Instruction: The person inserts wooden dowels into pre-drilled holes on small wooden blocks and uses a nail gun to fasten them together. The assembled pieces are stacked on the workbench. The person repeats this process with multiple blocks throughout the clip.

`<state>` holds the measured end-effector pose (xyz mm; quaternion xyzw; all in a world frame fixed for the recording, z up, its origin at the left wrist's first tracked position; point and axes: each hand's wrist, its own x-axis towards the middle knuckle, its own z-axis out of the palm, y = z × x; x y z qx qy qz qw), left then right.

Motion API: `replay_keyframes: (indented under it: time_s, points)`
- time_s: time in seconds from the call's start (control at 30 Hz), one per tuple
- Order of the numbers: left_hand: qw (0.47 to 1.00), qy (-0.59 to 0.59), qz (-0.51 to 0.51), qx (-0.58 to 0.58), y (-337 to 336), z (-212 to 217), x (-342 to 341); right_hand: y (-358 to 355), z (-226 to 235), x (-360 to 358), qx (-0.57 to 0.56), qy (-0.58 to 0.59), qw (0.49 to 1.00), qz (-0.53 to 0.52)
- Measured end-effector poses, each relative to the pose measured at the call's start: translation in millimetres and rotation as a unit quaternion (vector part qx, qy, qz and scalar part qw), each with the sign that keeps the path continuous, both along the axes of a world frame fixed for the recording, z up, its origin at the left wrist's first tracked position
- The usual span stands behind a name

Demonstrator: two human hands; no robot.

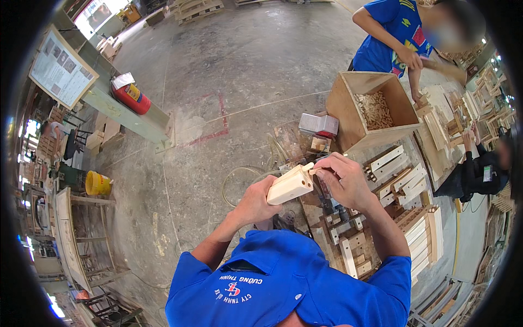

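Note:
My left hand is wrapped round the left end of a pale wooden block, perhaps more than one piece held together. Dark round holes show in the block's right end. A short wooden dowel sticks out at its upper right corner. Close against that end, my right hand pinches with thumb and forefinger at what looks like another small dowel. How far that one sits in a hole I cannot tell.
Ahead to the right stands a plywood box of dowels. A grey metal box sits beside it. Wooden parts cover the bench at my right. Beyond the box, a co-worker in blue swings a blurred tool.

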<state>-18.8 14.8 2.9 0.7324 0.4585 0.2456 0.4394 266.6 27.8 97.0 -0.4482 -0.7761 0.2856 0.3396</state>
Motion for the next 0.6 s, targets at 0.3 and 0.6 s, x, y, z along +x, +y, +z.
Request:
replay_keyframes:
  time_s: [0.3, 0.6]
  points:
    - [0.999, 0.024, -0.023, -0.002, 2.5, -2.4, -5.3, 7.2, 0.4, 3.5, 0.034, -0.048, 0.997, 0.046]
    - [0.999, 0.044, 0.003, 0.020, 2.7, 2.1, 4.1, 6.4, -1.4, 3.7, 0.029, -0.070, 0.997, 0.027]
